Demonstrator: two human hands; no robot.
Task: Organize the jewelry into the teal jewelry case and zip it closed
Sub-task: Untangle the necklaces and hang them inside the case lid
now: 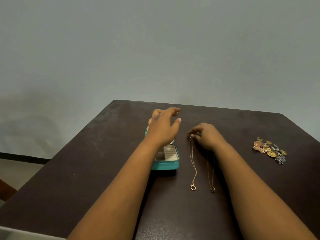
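Note:
The teal jewelry case (165, 165) lies unzipped on the dark table, its cream compartments showing; its far half is hidden under my left hand (164, 126), which hovers over it with fingers spread. Two thin gold necklaces lie stretched toward me to the right of the case. The left necklace (193, 163) ends in a ring pendant, and my right hand (206, 135) pinches its far end. The right necklace (211, 172) runs under that hand and carries a darker pendant. A pile of small gold, silver and pink jewelry pieces (270, 149) sits at the far right.
The dark brown table (86, 170) has its far edge against a plain grey wall. Its left edge drops to a floor with a dark baseboard. A light surface shows at the bottom left corner.

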